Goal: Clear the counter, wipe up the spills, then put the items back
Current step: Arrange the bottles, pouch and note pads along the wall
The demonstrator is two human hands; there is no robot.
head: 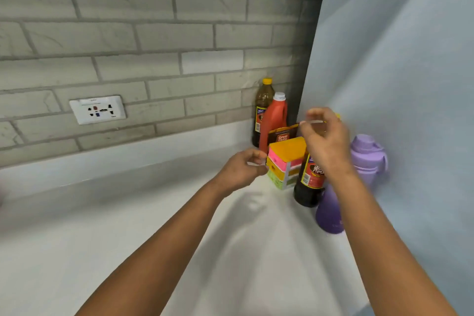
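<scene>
Counter [128, 238] looked white and mostly bare up front, with everything bunched in the far right corner by the brick wall [154, 33]: two dark bottles [263, 110] [309, 182], a red bottle [273, 120], a brown pouch [282, 134], a stack of sponges [287, 164] and a purple water bottle [364, 159]. Left hand [239, 170] had its fingers curled at the near left edge of the sponge pack, seemingly pinching the wrapper. Right hand [324, 136] hovered over the nearer dark bottle, fingers bent, too blurry to say if it held anything. I'd guess either putting stuff back or just starting to clear. Couldn't spot any spill. Next move probably needs a firmer hold on the sponges.
</scene>
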